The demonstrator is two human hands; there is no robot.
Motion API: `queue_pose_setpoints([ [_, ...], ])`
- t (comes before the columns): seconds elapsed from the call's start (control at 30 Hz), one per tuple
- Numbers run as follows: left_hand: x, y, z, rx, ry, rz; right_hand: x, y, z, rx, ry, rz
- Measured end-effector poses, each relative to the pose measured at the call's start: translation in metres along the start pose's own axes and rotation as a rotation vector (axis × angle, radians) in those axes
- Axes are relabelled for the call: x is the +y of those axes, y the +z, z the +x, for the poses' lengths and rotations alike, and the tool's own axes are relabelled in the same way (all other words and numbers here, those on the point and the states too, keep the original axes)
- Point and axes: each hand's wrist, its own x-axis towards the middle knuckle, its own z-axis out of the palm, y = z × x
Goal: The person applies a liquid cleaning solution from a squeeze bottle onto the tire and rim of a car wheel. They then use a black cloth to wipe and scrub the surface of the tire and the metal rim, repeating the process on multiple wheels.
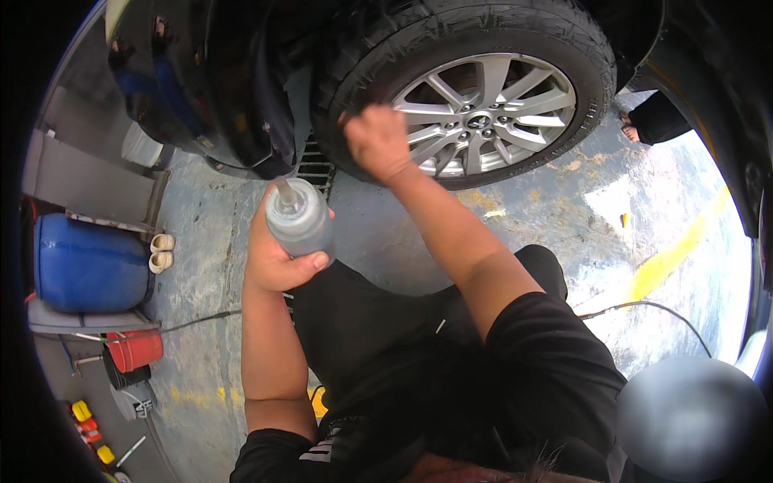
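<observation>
My left hand [278, 264] is wrapped round a translucent squeeze bottle [304, 227] with a short nozzle, held up in front of my knees. Cloudy greyish liquid seems to be inside the bottle. My right hand [377, 145] is closed and slightly blurred against the sidewall of a black tyre [594, 56], on its left side. Whatever those fingers press on the rubber, if anything, is hidden. A silver multi-spoke alloy wheel [481, 122] fills the tyre's middle, just right of my right hand.
A dark car bumper [217, 88] hangs left of the tyre, above a floor grate [316, 165]. Along the left stand a blue barrel [93, 262], light clogs [161, 252] and a red bucket [135, 350]. A black hose [664, 310] crosses the floor. Another person's foot [630, 132] shows far right.
</observation>
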Motion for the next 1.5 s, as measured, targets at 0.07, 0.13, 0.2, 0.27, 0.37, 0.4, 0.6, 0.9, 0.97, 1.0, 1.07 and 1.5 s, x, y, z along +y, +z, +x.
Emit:
queue_pose_setpoints([
  [0.07,0.003,-0.002,0.0,-0.022,0.011,0.089,0.0,-0.011,-0.002,-0.024,-0.132,0.018],
  [0.13,0.006,-0.015,-0.008,-0.037,0.026,0.217,0.02,-0.034,0.023,0.017,-0.217,-0.078],
  [0.2,0.005,-0.028,-0.028,0.034,-0.03,0.252,0.07,-0.07,0.062,0.097,-0.118,-0.257],
  [0.27,0.003,-0.039,-0.053,0.137,-0.121,0.254,0.137,-0.115,0.082,0.332,0.136,-0.332],
  [0.37,-0.023,-0.052,-0.076,0.137,-0.175,0.204,0.261,-0.17,0.053,0.795,0.836,-0.412],
  [0.4,-0.029,-0.062,-0.088,0.125,-0.192,0.215,0.278,-0.179,0.046,0.875,1.143,-0.148],
  [0.6,-0.025,-0.044,-0.025,0.078,-0.113,0.205,0.145,-0.123,0.111,0.747,0.651,-0.08],
  [0.9,0.005,0.016,0.04,-0.009,0.044,0.301,0.184,-0.179,0.123,0.294,0.21,-0.435],
  [0.97,-0.004,0.014,0.032,-0.006,0.016,0.272,0.255,-0.224,0.083,0.319,0.518,-0.529],
  [1.0,-0.011,0.011,0.03,-0.005,0.005,0.257,0.292,-0.24,0.055,0.374,0.711,-0.609],
  [1.07,-0.022,0.006,0.03,0.028,-0.001,0.175,0.337,-0.261,0.01,0.269,1.043,-0.749],
  [1.5,-0.009,0.017,0.205,-0.018,-0.01,0.284,0.205,-0.19,0.107,0.315,0.014,-0.526],
])
